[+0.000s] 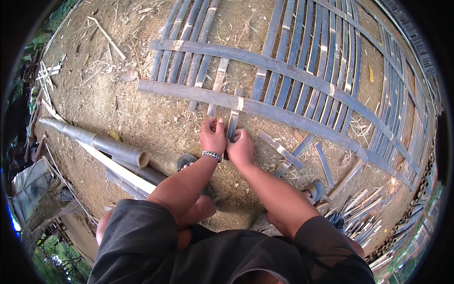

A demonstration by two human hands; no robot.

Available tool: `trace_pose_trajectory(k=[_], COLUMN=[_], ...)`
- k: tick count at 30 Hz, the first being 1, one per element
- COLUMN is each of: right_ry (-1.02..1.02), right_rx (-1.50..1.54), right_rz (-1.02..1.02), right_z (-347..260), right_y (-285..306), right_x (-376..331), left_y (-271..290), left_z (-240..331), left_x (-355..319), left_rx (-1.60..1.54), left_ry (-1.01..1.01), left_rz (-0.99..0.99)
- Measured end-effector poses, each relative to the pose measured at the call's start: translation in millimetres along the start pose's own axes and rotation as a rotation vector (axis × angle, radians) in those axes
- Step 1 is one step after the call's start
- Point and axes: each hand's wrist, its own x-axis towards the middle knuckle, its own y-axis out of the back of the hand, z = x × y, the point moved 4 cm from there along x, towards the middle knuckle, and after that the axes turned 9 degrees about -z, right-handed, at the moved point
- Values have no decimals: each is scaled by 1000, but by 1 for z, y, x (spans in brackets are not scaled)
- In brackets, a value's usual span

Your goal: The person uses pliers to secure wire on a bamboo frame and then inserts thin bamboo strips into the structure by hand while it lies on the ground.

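A short split-bamboo slat (233,120) runs toward me from beneath the near long bamboo crosspiece (198,94). My right hand (241,149) is closed around the slat's near end, with its fingers curled. Just left of it, my left hand (213,137), with a chain bracelet at the wrist, has thumb and fingertips pinched together. Whatever they hold is too small or hidden to make out. Beyond both hands lies a lattice of bamboo slats (294,52), joined by that near crosspiece and a farther curved crosspiece (265,60).
Thick bamboo poles (101,142) lie on the dirt at left, beside a pale split strip (118,165). Loose bamboo pieces (280,149) lie right of my hands. A pile of split sticks (362,215) sits at lower right. More lattice (397,90) extends along the right.
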Motion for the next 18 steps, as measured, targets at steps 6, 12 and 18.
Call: trace_pose_trajectory(k=[6,12,18], right_ry=[-13,72,-119], right_rx=[70,-4,-101], right_rz=[63,135,10], right_z=[-27,-28,-41], right_y=[-2,-8,-6], right_x=[43,33,26], left_y=[1,5,2], left_z=[-13,-10,-7], left_x=[26,42,35], left_rx=[-400,-419,-377], left_ry=[135,179,155], left_rz=[92,47,116])
